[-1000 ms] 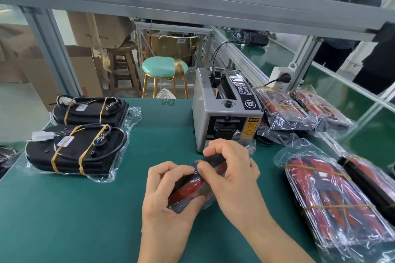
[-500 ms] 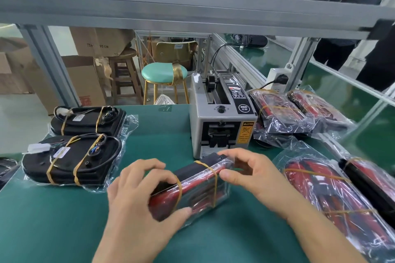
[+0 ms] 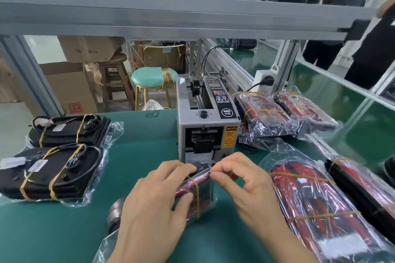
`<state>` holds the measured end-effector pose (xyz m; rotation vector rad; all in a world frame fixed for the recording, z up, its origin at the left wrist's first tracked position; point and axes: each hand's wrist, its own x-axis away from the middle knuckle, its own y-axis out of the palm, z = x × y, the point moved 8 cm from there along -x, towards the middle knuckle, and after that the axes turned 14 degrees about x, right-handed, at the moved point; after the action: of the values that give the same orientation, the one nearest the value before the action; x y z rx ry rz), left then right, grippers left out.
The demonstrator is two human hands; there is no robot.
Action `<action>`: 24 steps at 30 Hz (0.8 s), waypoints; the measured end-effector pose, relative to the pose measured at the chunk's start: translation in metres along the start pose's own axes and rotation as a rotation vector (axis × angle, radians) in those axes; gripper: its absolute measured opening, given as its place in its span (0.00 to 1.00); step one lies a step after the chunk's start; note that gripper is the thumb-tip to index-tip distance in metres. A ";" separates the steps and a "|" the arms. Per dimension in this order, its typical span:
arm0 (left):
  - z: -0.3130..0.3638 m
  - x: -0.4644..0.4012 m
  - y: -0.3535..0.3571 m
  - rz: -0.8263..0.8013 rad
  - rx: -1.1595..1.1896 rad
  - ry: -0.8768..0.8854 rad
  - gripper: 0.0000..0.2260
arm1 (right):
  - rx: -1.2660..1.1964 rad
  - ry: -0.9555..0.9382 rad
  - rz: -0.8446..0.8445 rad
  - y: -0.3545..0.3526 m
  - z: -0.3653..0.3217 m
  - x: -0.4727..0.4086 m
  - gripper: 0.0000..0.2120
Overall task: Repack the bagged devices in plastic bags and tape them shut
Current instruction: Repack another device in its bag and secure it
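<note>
While the green desk (image 3: 136,141) sits under an alu frame w/ boxes behind, bagged device (image 3: 197,190) lies mid-desk, long axis toward tape dispenser (image 3: 208,126). Left hand (image 3: 158,205) fingers grip it; right hand (image 3: 243,183) fingers pinch the bag end.

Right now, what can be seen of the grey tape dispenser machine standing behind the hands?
The grey metal box-shaped tape dispenser machine stands upright on the green table mat. Its top carries a black control panel with a red light, a black knob and a roller in an open channel. Its front shows a dark cutter opening and a yellow caution label. A black cable runs from its back. Whether either hand touches it cannot be told.
</note>
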<state>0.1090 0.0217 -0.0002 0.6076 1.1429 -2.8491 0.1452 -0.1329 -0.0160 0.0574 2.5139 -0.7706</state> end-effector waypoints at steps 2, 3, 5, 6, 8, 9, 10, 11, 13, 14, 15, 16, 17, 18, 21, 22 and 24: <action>0.005 -0.001 -0.002 0.021 -0.056 0.044 0.23 | 0.085 -0.064 0.049 -0.001 -0.005 0.010 0.05; 0.008 -0.001 -0.002 0.036 -0.096 0.088 0.22 | 0.045 -0.038 0.077 0.001 -0.002 0.016 0.05; 0.012 0.001 -0.001 0.035 -0.148 0.152 0.20 | -0.292 0.203 0.105 0.013 0.015 0.027 0.06; 0.012 0.002 -0.001 0.038 -0.144 0.175 0.20 | -0.502 0.357 0.102 0.024 0.022 0.031 0.05; 0.008 0.004 -0.002 0.033 -0.114 0.211 0.19 | -0.672 0.531 0.060 0.041 0.027 0.039 0.05; 0.006 0.006 -0.003 0.016 -0.101 0.232 0.18 | -0.620 0.517 0.037 0.041 0.026 0.040 0.04; 0.005 0.007 -0.006 -0.004 -0.094 0.254 0.17 | -0.516 0.441 0.026 0.034 0.021 0.037 0.04; 0.003 0.009 -0.008 -0.024 -0.107 0.274 0.17 | -0.400 0.347 0.015 0.027 0.013 0.034 0.04; 0.001 0.008 -0.012 -0.053 -0.120 0.289 0.19 | -0.299 0.226 -0.056 0.018 0.003 0.024 0.06; 0.002 0.008 -0.013 -0.059 -0.102 0.294 0.21 | -0.298 0.215 -0.137 0.019 0.002 0.018 0.12; 0.003 0.007 -0.014 -0.062 -0.086 0.307 0.22 | -0.306 0.224 -0.239 0.023 0.002 0.013 0.17; 0.004 0.007 -0.013 -0.067 -0.080 0.315 0.22 | -0.311 0.238 -0.345 0.027 0.000 0.007 0.18; 0.005 0.007 -0.013 -0.072 -0.080 0.315 0.21 | -0.291 0.238 -0.426 0.030 -0.003 0.002 0.15; 0.005 0.006 -0.013 -0.080 -0.078 0.306 0.21 | -0.230 0.220 -0.453 0.028 -0.005 -0.003 0.10; 0.000 0.005 -0.011 -0.094 -0.071 0.260 0.21 | -0.131 0.143 -0.386 0.020 -0.002 -0.012 0.07; -0.001 0.005 -0.012 -0.084 -0.065 0.251 0.21 | -0.122 0.096 -0.335 0.016 -0.003 -0.012 0.07; -0.004 0.004 -0.014 -0.039 -0.046 0.237 0.20 | -0.033 -0.039 -0.151 0.003 -0.002 -0.005 0.05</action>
<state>0.1048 0.0358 0.0051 0.9521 1.2598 -2.8321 0.1488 -0.1290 -0.0134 -0.1586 2.5146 -0.7809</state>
